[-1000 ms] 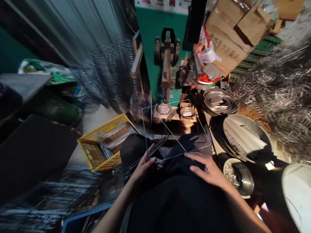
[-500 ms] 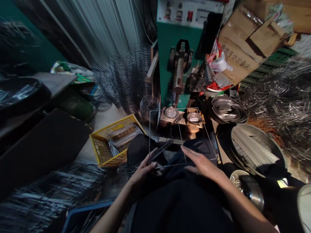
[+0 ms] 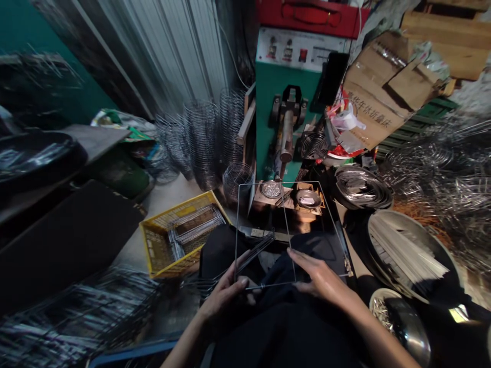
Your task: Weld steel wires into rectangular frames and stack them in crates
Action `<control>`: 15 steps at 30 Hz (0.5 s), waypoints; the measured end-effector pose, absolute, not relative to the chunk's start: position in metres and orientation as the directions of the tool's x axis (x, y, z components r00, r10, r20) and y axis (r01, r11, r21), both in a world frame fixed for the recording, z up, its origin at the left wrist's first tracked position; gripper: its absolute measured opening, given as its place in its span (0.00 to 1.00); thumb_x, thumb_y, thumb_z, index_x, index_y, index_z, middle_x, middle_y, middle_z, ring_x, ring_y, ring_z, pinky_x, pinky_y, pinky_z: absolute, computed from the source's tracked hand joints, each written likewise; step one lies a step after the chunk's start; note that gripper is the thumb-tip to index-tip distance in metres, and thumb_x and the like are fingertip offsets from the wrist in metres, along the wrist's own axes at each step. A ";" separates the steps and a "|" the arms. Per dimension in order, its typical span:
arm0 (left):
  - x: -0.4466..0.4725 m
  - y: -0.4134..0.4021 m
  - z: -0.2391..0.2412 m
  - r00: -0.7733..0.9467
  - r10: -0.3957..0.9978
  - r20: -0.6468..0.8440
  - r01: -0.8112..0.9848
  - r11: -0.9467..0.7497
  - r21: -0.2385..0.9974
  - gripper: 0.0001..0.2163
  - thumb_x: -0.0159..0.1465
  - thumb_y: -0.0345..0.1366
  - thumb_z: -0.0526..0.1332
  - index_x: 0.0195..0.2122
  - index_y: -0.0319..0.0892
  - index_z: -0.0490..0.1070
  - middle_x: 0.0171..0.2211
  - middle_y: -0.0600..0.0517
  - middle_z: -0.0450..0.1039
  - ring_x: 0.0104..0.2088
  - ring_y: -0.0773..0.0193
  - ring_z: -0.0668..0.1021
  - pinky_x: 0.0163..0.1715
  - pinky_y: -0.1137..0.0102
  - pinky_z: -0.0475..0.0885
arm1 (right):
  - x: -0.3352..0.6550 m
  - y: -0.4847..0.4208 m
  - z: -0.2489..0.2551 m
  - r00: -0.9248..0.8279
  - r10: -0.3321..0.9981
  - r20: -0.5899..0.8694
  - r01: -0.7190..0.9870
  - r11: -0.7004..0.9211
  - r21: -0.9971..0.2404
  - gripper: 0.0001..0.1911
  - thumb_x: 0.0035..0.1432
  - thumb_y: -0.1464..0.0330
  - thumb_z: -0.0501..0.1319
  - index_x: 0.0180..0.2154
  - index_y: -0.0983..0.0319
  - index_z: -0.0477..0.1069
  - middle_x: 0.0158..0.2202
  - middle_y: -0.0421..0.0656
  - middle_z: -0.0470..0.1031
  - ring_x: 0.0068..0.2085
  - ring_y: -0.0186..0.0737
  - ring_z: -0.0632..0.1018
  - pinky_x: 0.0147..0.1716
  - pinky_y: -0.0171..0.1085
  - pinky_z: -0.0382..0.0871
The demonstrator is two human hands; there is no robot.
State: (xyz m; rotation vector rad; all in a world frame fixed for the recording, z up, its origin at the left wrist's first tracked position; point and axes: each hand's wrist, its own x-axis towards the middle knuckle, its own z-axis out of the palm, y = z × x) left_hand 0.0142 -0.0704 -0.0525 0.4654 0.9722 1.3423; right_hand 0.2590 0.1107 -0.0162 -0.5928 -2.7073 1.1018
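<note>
A thin rectangular wire frame (image 3: 237, 225) with a crosswise middle wire is held over my dark-clothed lap. My left hand (image 3: 226, 294) is closed around its lower left corner, thumb against the wire. On the other side, my right hand (image 3: 318, 273) has its fingertips at the middle wire and its thumb near the bottom wire; the exact grip is partly hidden. A bundle of straight metal wires (image 3: 259, 248) lies across my left thigh, running behind my left hand.
Ahead stands a green machine (image 3: 268, 117) with a metal arm above a dish of small metal pieces (image 3: 271, 189). A yellow crate (image 3: 153, 263) of wire pieces is at left. At right are a basin of flat strips (image 3: 406, 255), a steel bowl (image 3: 416, 332) and tangled wire (image 3: 441, 158).
My view has tilted up, so the surroundings and both hands appear lower. The hands keep nearly the same hold on the wire frame.
</note>
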 end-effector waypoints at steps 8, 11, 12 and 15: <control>0.012 -0.066 -0.053 -0.048 0.960 -0.276 -0.602 0.193 0.775 0.39 0.64 0.41 0.65 0.72 0.48 0.45 0.32 0.45 0.80 0.27 0.59 0.82 0.24 0.73 0.69 | 0.260 0.114 -0.012 -0.902 0.431 -0.026 0.325 0.638 -0.698 0.50 0.51 0.77 0.70 0.70 0.52 0.50 0.68 0.44 0.57 0.66 0.47 0.64 0.65 0.45 0.59; 0.010 -0.066 -0.054 -0.040 0.962 -0.270 -0.587 0.196 0.786 0.39 0.65 0.41 0.65 0.72 0.47 0.45 0.31 0.45 0.80 0.27 0.59 0.82 0.25 0.72 0.70 | 0.259 0.115 -0.011 -0.905 0.426 -0.017 0.316 0.643 -0.698 0.50 0.52 0.75 0.70 0.70 0.52 0.50 0.68 0.45 0.57 0.66 0.48 0.64 0.65 0.46 0.60; 0.009 -0.066 -0.054 -0.047 0.958 -0.282 -0.586 0.202 0.785 0.39 0.65 0.42 0.65 0.72 0.47 0.45 0.31 0.45 0.80 0.27 0.58 0.82 0.26 0.72 0.70 | 0.258 0.116 -0.010 -0.905 0.425 -0.016 0.315 0.644 -0.697 0.50 0.52 0.75 0.71 0.70 0.52 0.50 0.68 0.45 0.57 0.66 0.48 0.64 0.65 0.46 0.60; 0.008 -0.065 -0.053 -0.063 0.953 -0.297 -0.580 0.207 0.788 0.38 0.65 0.42 0.65 0.72 0.47 0.45 0.31 0.45 0.81 0.28 0.59 0.82 0.26 0.73 0.70 | 0.256 0.117 -0.009 -0.904 0.427 -0.019 0.323 0.652 -0.686 0.50 0.52 0.75 0.71 0.70 0.52 0.50 0.68 0.45 0.58 0.66 0.48 0.65 0.65 0.45 0.61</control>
